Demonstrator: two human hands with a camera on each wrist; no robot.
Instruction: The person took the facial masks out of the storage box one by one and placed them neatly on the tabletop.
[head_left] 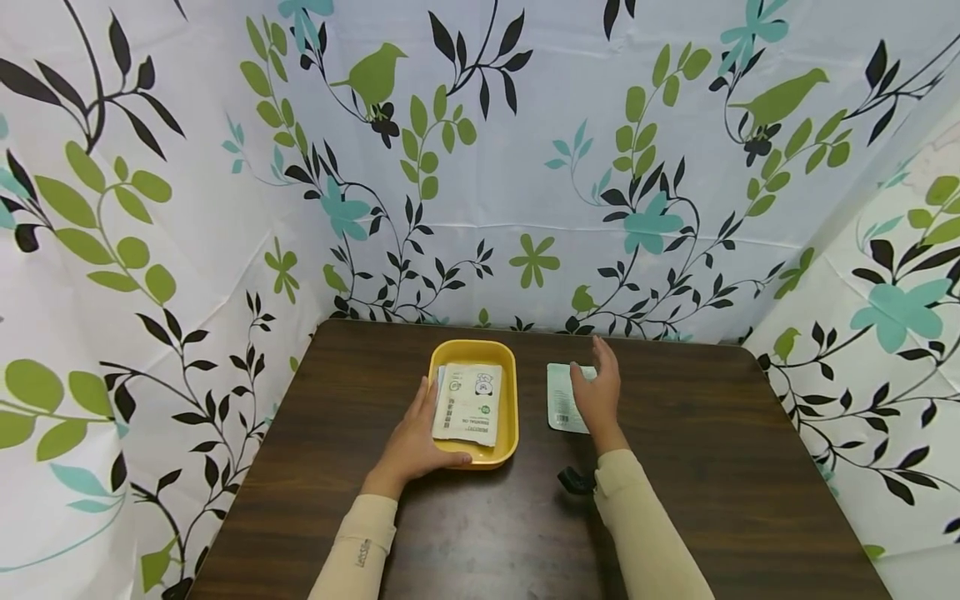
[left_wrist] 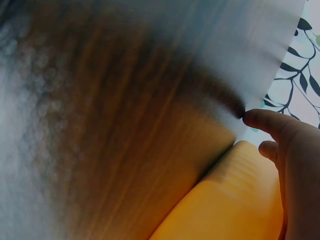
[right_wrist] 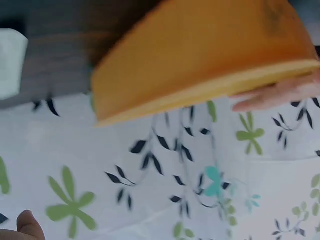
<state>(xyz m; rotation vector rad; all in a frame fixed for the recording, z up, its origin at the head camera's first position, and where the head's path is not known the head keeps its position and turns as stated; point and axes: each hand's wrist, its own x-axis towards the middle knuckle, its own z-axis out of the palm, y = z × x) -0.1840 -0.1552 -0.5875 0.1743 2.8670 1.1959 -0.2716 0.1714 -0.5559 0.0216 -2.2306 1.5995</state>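
A yellow plastic tray (head_left: 512,417) stands on the table, and a stack of white printed packets (head_left: 468,404) with a panda drawing lies in it. My left hand (head_left: 416,437) rests against the tray's left side, straight fingers along the outer wall and thumb at the near rim. In the left wrist view the tray's wall (left_wrist: 225,195) runs beside those fingers. To the right lies a pale green packet (head_left: 562,400) with small print, flat on the table. Above its right part hovers my right hand (head_left: 602,400), thumb and fingers apart, nothing between them; it hides part of the packet.
The dark brown wooden table (head_left: 697,467) has rounded back corners. White cloth (head_left: 510,167) with leaves, birds and flowers hangs behind it and at both sides. A black wrist camera (head_left: 576,481) sits at my right wrist.
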